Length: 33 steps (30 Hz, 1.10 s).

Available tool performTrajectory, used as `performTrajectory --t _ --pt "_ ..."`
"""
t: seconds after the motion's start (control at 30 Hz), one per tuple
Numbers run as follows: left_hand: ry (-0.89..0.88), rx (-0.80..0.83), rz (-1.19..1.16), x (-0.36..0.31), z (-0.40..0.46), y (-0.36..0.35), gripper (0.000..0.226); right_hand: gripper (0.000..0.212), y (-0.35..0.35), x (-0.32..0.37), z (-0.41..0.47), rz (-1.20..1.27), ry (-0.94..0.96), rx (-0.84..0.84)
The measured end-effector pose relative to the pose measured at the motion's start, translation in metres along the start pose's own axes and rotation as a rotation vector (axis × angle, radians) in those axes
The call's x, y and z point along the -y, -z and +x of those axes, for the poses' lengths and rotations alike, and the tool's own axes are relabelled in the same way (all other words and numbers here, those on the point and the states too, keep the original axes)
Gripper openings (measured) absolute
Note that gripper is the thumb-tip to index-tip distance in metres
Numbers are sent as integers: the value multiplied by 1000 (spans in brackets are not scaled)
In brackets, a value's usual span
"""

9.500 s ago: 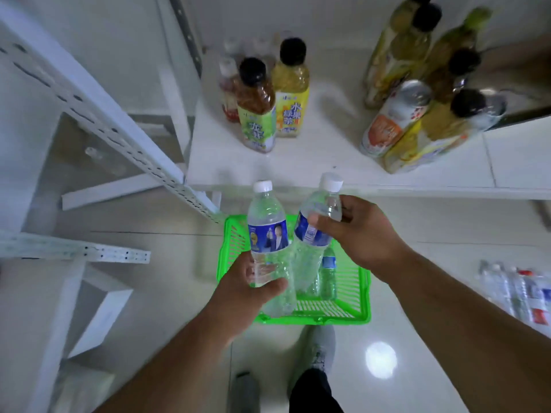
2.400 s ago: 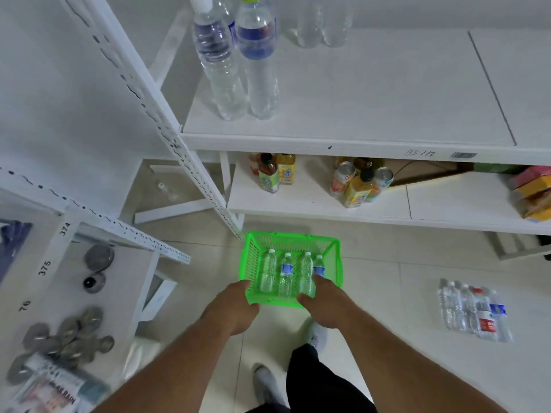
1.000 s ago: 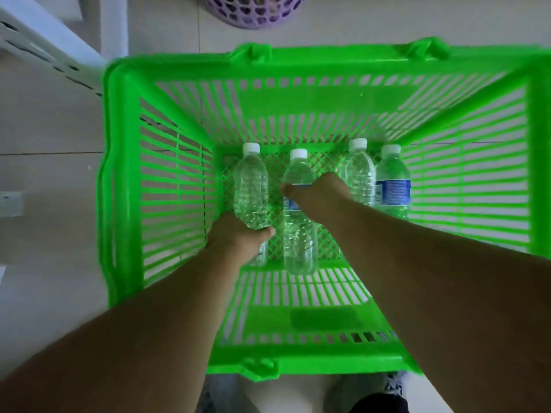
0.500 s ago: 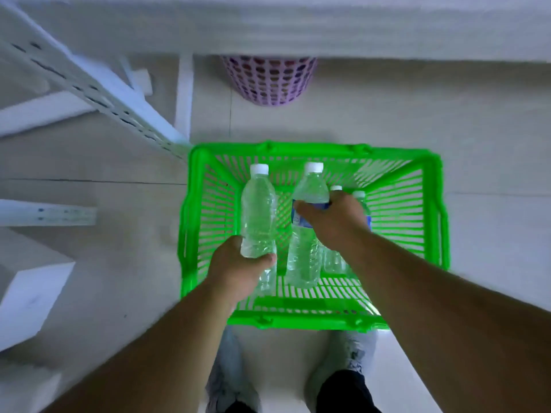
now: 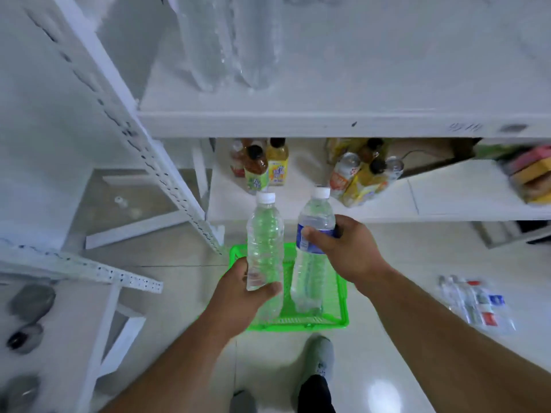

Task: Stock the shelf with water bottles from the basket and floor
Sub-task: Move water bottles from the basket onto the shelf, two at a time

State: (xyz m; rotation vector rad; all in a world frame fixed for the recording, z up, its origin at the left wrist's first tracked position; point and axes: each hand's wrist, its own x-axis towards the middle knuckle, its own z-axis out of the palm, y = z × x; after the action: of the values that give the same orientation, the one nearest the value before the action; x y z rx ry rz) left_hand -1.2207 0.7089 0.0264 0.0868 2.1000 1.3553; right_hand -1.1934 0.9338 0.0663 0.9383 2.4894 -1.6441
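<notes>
An unlabelled bottle is gripped by the left hand and a blue-labelled bottle by the right hand, both held upright above the green basket.

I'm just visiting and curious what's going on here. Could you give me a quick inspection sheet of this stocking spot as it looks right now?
Surface: white upper shelf, clear water bottles standing at its back left.
Job's things: unlabelled bottle and blue-label bottle, both held upright above the green basket on the floor; wrapped bottle pack lying on the floor to the right.
Clutter: tea and juice drinks and cans on the lower shelf; dark round objects on the left rack, blurred.
Hands: left hand grips the unlabelled bottle low; right hand grips the blue-label bottle around its label.
Cables: nothing seen.
Surroundings: tiled floor, person's shoes.
</notes>
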Motion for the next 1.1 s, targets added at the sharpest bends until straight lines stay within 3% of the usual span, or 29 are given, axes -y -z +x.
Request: performTrajectory --t 0.27,0.4,0.63,1.1 --pt "-199 24 32 -124 -133 51 36 29 80 152 -139 118 195 -71" --pt "-269 26 21 -155 -173 65 36 18 106 192 -187 96 290 -138" --pt "-362 -27 0 -194 -201 72 40 16 138 218 -221 108 385 -215" --pt "-417 -116 -49 -273 -188 -13 35 20 236 214 -171 175 467 -119"
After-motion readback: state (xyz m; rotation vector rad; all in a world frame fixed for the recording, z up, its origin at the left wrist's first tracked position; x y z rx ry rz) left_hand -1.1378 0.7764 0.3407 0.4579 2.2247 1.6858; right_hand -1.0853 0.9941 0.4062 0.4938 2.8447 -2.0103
